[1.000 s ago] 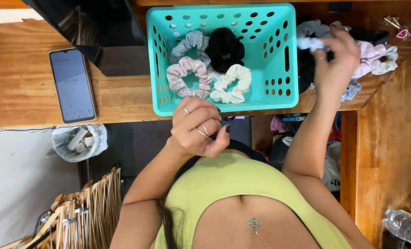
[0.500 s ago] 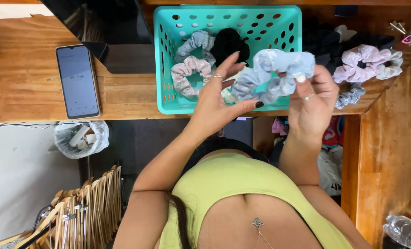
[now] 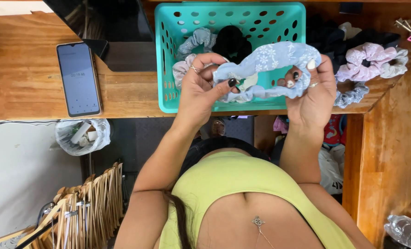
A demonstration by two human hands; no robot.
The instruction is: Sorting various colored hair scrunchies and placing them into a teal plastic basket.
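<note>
Head view, looking down: left hand [image 3: 201, 87] and right hand [image 3: 313, 90] both pinching one light blue flowered scrunchie [image 3: 272, 62], stretched between them above the front edge of the bench [image 3: 25, 87]. Fingers of each closed on the fabric, thumbs pressed on top. Right behind and under the scrunchie, a teal basket [image 3: 166, 55] holding more scrunchies, grey, pink and black. Heap of pink, grey and dark scrunchies [image 3: 371, 60] at the bench's right end. Phone [image 3: 78, 78] flat near the left, well apart from both hands.
</note>
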